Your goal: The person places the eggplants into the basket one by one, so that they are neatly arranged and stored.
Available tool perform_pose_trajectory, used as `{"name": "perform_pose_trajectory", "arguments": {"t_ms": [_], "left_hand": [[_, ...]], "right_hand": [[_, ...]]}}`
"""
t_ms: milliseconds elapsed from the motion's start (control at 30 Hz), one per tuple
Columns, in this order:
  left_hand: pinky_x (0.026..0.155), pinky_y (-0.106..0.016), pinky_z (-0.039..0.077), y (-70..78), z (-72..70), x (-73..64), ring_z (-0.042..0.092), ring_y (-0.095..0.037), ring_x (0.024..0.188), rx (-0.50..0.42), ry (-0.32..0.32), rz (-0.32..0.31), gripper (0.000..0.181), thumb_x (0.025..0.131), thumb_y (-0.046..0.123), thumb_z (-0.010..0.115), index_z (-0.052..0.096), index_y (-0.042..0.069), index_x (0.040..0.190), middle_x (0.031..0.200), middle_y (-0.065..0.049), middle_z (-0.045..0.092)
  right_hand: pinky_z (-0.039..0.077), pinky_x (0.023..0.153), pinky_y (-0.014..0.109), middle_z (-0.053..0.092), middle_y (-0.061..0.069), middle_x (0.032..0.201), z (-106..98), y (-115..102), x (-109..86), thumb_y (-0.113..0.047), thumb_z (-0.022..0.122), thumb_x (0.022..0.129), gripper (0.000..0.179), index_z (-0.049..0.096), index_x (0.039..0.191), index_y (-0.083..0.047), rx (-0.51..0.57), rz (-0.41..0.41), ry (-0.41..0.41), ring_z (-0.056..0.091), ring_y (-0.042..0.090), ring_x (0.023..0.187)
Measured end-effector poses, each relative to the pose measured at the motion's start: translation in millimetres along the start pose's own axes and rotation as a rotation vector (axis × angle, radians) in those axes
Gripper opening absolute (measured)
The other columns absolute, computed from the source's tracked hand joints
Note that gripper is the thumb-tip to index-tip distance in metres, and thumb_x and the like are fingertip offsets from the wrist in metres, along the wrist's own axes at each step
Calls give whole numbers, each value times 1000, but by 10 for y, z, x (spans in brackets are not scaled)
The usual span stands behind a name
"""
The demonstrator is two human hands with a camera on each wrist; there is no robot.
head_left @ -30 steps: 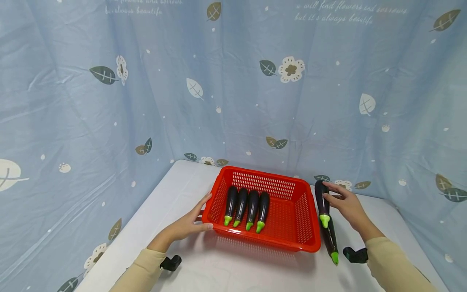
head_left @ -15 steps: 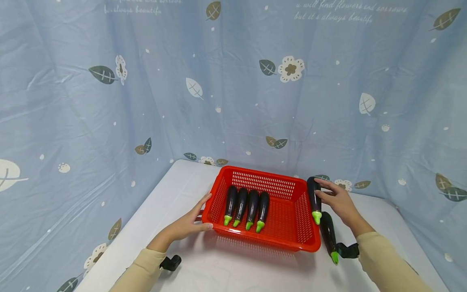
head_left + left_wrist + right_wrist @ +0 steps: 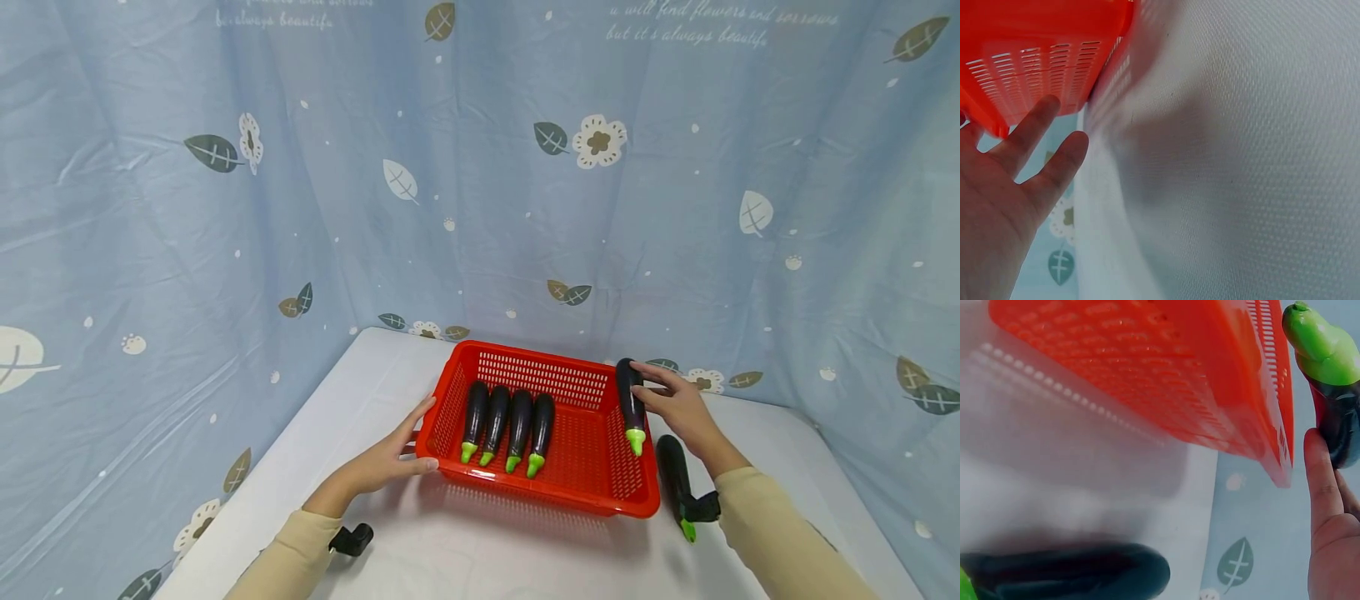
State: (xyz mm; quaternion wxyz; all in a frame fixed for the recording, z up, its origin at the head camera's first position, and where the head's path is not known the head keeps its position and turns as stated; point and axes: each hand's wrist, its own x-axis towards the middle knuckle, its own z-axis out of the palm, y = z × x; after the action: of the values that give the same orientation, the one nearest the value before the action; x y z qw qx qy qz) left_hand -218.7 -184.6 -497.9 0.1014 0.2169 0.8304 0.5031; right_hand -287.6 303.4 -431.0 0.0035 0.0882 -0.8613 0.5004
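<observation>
Several dark purple eggplants point(image 3: 498, 421) with green stem ends lie side by side in the left half of a red plastic basket point(image 3: 540, 498). My right hand point(image 3: 678, 408) pinches another eggplant point(image 3: 630, 400) between thumb and fingers, over the basket's right rim, green end toward me. In the right wrist view this held eggplant point(image 3: 1329, 362) shows its green cap beside the basket wall. My left hand point(image 3: 386, 458) rests at the basket's left front corner, fingers straight and spread. The left wrist view shows two fingers point(image 3: 1054, 169) of it beside the slotted wall point(image 3: 1035, 81).
One more eggplant point(image 3: 673, 471) lies on the white table point(image 3: 465, 550) right of the basket, partly behind the right wrist's black camera point(image 3: 701, 507). A blue patterned curtain point(image 3: 495, 208) stands behind the table and along its sides.
My right hand has carried its eggplant leftward, from above the eggplant on the table to over the basket's right rim. My left hand and the basket have stayed in place.
</observation>
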Motion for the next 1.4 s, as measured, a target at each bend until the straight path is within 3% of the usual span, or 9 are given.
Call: {"name": "perform_pose_trajectory", "arguments": {"t_ms": [200,700,1100,1400], "left_hand": [[107,-53,44,19,-3,1,47,-38,136,8,2,1,100,91,37,74,8,27,165,171,-7,6],[108,-52,44,5,2,6,47,-38,136,7,4,2,99,91,35,74,7,27,165,171,-6,6],[107,-52,45,-12,12,3,47,-37,136,15,7,-2,100,91,38,73,7,29,165,171,-6,6],[107,-51,45,29,10,-5,46,-37,136,19,10,-21,100,91,39,73,7,28,165,171,-7,7]], "right_hand": [[45,102,59,36,29,156,58,-38,46,-33,61,103,59,43,155,-10,2,18,-14,47,51,134],[45,104,56,38,26,155,173,-169,124,-33,62,103,58,45,154,-11,9,24,-44,41,50,139],[56,94,43,48,27,145,313,-245,207,-24,62,103,52,49,150,-7,18,-3,-94,56,42,123],[53,99,50,45,29,149,444,-227,268,-21,62,103,50,50,149,-6,28,52,-133,55,42,126]]}}
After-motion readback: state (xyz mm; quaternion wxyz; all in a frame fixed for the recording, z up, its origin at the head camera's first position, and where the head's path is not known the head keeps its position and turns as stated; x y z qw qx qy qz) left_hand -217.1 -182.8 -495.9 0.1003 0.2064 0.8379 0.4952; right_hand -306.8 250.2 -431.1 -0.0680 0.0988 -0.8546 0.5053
